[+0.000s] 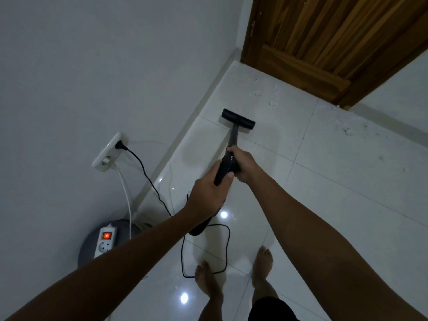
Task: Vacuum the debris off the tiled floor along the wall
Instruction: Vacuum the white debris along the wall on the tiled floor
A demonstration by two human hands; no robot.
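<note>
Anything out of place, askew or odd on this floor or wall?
White debris lies scattered on the tiles by the wooden door. The wall socket looks tilted rather than square. A black cord loops on the floor just ahead of the person's bare feet, a possible trip risk.

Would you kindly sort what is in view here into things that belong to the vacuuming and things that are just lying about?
Belongs to the job:
vacuum
left hand
right hand
debris
black cord

Just lying about:
power strip
white cable
wooden door
</note>
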